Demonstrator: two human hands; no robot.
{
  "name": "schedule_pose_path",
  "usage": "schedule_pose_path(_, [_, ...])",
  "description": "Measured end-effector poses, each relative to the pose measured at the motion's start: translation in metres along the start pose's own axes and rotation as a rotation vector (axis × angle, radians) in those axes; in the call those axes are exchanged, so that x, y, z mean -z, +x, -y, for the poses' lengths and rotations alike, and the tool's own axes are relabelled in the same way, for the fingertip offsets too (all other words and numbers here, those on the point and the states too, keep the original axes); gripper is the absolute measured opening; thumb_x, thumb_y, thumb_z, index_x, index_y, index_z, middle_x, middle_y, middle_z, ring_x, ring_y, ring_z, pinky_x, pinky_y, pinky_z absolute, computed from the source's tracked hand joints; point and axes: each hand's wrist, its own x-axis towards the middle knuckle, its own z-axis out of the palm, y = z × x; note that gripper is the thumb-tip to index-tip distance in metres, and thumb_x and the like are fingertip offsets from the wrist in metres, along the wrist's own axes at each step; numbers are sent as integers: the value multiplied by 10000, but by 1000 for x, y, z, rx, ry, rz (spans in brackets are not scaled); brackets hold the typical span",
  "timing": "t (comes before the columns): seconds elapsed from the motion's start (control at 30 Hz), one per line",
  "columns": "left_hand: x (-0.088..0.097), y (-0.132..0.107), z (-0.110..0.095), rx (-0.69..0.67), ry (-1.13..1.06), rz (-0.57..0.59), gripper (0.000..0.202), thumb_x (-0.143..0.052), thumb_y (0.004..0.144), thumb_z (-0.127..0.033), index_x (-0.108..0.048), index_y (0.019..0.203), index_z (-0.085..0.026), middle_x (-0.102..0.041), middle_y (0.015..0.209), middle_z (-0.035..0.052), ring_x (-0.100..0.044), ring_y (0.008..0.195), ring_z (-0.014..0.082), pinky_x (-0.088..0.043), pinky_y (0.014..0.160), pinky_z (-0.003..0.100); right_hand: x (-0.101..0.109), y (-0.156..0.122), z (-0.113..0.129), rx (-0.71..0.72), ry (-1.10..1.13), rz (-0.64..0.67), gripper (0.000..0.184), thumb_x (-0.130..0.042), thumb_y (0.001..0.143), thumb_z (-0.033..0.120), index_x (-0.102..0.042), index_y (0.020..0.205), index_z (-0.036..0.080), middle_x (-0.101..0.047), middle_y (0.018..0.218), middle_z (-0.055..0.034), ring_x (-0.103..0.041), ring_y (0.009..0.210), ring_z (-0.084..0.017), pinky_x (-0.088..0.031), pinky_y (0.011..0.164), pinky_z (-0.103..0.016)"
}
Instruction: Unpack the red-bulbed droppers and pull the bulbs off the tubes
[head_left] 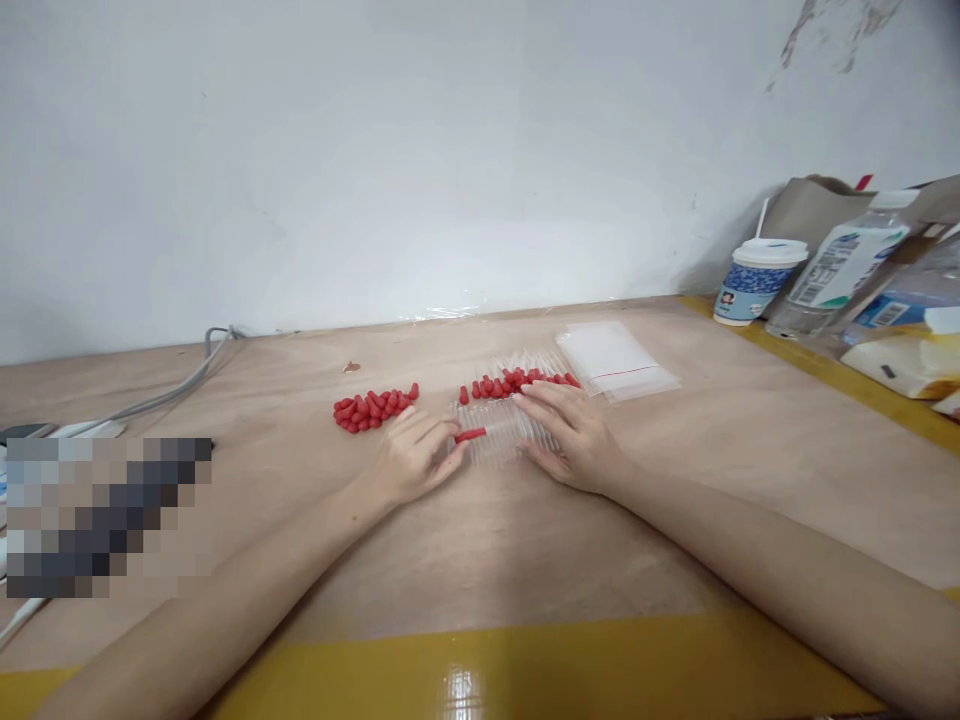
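Note:
A bundle of thin clear tubes (495,425) lies side by side on the table between my hands. My left hand (412,450) is at the bundle's left end, thumb and forefinger closed on a small red rubber bulb (471,435) that juts right over the tubes. At the right end, my right hand (571,430) rests over the tubes with thumb and fingers apart. Just beyond them runs a row of red rubber bulbs (517,380), with thin pale tubes (525,361) fanning out behind it. A heap of loose red bulbs (367,410) lies left of my left fingers.
A stack of clear plastic bags (619,358) lies behind my right hand. Along the right side stand a lidded paper cup (757,280) with a straw and a plastic bottle (851,260). Grey cables (176,385) cross the left side, near a blurred-out dark object (112,520). Yellow tape (390,675) lines the front edge.

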Motion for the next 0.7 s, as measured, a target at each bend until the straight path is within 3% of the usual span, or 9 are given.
schedule_pose_path(0.13, [-5, -10, -10, -79, -75, 0, 164, -601, 765, -169, -552, 920, -177, -669, 837, 29, -600, 712, 126, -423, 638, 260, 0, 0, 0, 110, 5, 101, 374, -546, 827, 362, -548, 1147, 167, -613, 1136, -81, -492, 1142, -232, -354, 989, -449])
schedule_pose_path(0.27, [-6, -9, -13, -77, -106, -12, 169, -610, 761, -169, -557, 921, -179, -669, 836, 27, -611, 735, 128, -460, 658, 259, -5, -2, -1, 101, 36, 118, 199, -541, 840, 293, -630, 980, 184, -685, 961, -35, -551, 1060, -215, -383, 959, -441])
schedule_pose_path(0.47, [-8, 5, -19, -2, -72, 5, 430, -639, 749, -341, -540, 1127, -162, -595, 1150, 113, -507, 1118, 245, -443, 922, 408, -10, -3, 4, 77, 86, 100, 132, -541, 836, 225, -647, 901, 182, -700, 866, -22, -578, 996, -203, -411, 925, -417])
schedule_pose_path(0.7, [-13, 10, -22, -138, -9, 49, 185, -557, 829, -243, -614, 994, -181, -677, 1016, 46, -566, 1072, 210, -348, 1011, 463, -14, 0, 13, 85, 142, 93, 150, -547, 829, 243, -636, 923, 166, -689, 883, -47, -588, 942, -194, -462, 867, -390])
